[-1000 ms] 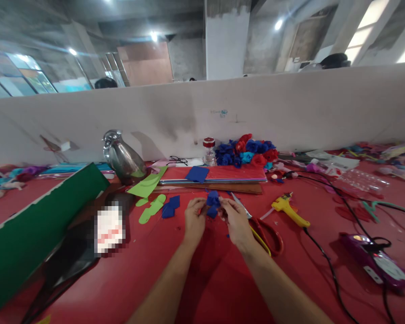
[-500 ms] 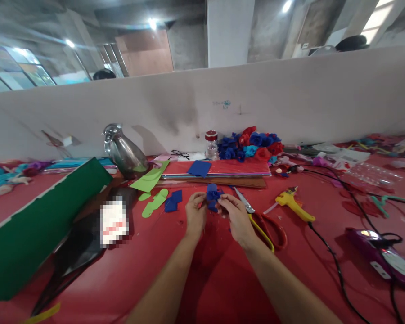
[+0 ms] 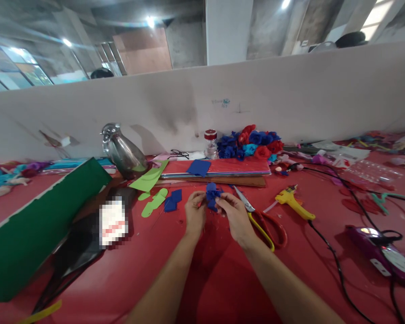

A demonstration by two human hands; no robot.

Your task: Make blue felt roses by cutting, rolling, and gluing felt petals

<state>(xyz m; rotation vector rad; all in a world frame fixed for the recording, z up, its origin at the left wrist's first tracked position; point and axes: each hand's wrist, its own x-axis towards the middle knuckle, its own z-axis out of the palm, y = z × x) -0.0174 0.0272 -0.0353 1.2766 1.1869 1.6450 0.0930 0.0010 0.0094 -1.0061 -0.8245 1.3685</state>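
Observation:
A small dark blue paper flower (image 3: 211, 192) is held up between my two hands over the red table. My left hand (image 3: 195, 215) pinches it from the left, its fingers closed. From the other side, the thumb and fingertips of my right hand (image 3: 235, 217) close on its petals. The fingers partly hide the flower's lower part. Just right of my right hand lie scissors (image 3: 263, 225) with red and yellow handles. Cut blue paper pieces (image 3: 173, 201) and light green paper pieces (image 3: 154, 202) lie to the left.
A yellow glue gun (image 3: 294, 203) and a purple device (image 3: 381, 252) with cords lie right. Behind are stacked paper sheets (image 3: 236, 167), a red-lidded jar (image 3: 211, 146) and finished paper flowers (image 3: 251, 143). A metal jug (image 3: 124, 153) and green box (image 3: 47, 225) stand left.
My right fingertips have shifted slightly against the flower's petals. My left hand keeps its hold, and the view has moved a little.

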